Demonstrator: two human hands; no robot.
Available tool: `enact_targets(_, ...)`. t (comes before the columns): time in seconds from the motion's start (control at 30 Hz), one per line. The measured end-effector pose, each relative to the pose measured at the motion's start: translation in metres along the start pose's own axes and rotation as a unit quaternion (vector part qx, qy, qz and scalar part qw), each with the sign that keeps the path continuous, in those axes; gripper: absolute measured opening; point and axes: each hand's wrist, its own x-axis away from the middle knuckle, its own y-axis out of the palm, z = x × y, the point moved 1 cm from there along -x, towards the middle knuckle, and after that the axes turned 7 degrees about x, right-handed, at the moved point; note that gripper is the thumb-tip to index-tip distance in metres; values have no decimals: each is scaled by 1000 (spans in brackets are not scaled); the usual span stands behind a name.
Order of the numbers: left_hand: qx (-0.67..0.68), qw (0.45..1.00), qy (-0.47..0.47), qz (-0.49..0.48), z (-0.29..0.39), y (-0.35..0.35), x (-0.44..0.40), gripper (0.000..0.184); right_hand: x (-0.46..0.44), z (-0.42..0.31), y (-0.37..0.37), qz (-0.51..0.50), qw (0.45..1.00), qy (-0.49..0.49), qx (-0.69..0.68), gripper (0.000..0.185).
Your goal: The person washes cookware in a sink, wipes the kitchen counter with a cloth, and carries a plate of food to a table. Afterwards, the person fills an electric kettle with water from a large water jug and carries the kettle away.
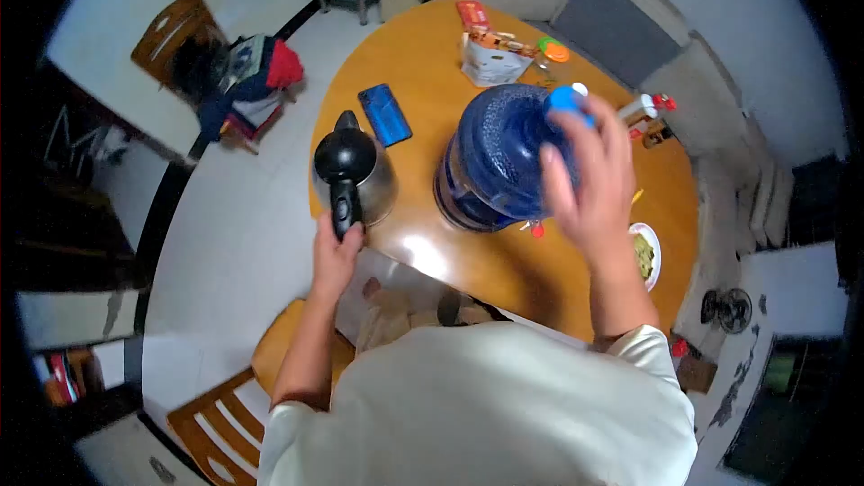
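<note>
A steel kettle (380,182) with a black lid stands at the table's left edge. My left hand (337,256) is closed round the lower end of its black handle. Right of the kettle is a large translucent blue water jug (499,148), its neck tilted to the right, with a blue cap (563,101). My right hand (594,171) is beside the neck, thumb and fingers apart, fingertips at the cap's near edge; whether they touch it is unclear. A blue phone (385,114) lies behind the kettle.
The round wooden table (432,36) also bears a snack bag (493,63), a jar with an orange-green lid (553,52), bottles (641,111) and a plate of food (644,256). Chairs (225,423) stand at the left; a sofa (621,13) runs behind.
</note>
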Motion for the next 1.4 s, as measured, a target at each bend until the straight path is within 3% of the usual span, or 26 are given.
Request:
enact_targets(0.03,-28,999,5,-15,-13,-18,-14,21,-12,3,2,-5,994,42,102,36)
enact_targets(0.1,12,995,-81,-60,5,-35,-30,18,-18,-2,15,-49,981,132,135,38)
enact_targets(0.23,6,994,-67,-89,-8,-58,-65,18,-30,-5,36,-70,948,284,123,41)
enact_targets(0.37,23,990,-53,-132,-16,-72,-89,19,-21,17,59,-9,964,258,61,29)
enact_targets(0.4,46,985,-68,-150,-16,-74,-94,18,-20,22,56,-25,970,240,-11,25)
enact_targets(0.5,52,978,-91,-181,-10,-81,-103,17,-17,41,41,-93,980,127,-124,31)
enact_targets(0.53,45,976,-94,-192,-7,-80,-106,17,-15,45,31,-113,980,119,-111,46)
enact_targets(0.63,28,975,-96,-197,-2,-80,-107,18,11,76,-1,-121,949,253,-147,53)
enact_targets(0.7,-47,980,-46,-188,-2,-80,-108,22,9,82,-33,-100,941,288,149,50)
enact_targets(0.73,-79,980,-33,-180,2,-79,-106,23,22,109,-28,-30,920,383,72,48)
enact_targets(0.8,-140,971,-42,-187,5,-81,-108,28,-12,81,-18,25,930,363,-50,47)
enact_targets(0.83,-192,969,7,-155,11,-79,-109,30,-42,37,-20,-66,922,372,-86,52)
enact_targets(0.87,-240,961,56,-122,18,-74,-108,32,-49,25,-3,-72,975,194,76,58)
enact_targets(0.9,-286,948,104,-88,24,-69,-107,34,-52,12,10,-190,937,215,199,60)
enact_targets(0.93,-281,953,82,-81,37,-63,-106,40,-63,7,13,-320,895,236,203,58)
enact_targets(1.03,-250,954,157,-57,36,-52,-110,42,-62,22,11,-427,874,190,130,56)
enact_targets(1.07,-240,961,126,-61,43,-47,-108,42,-57,24,4,-414,903,108,35,62)
enact_targets(1.17,-265,947,170,-62,38,-42,-109,42,-53,28,-12,-226,971,19,-70,68)
enact_targets(1.23,-269,947,165,-66,46,-37,-108,45,-56,21,-16,-215,967,134,41,66)
enact_targets(1.27,-285,940,173,-74,48,-35,-107,46,-60,22,-8,-317,923,205,83,63)
enact_targets(1.37,-314,924,202,-88,54,-29,-114,47,-67,27,3,-447,870,180,101,52)
enact_targets(1.4,-317,920,211,-92,56,-26,-116,47,-62,31,-3,-411,905,98,43,52)
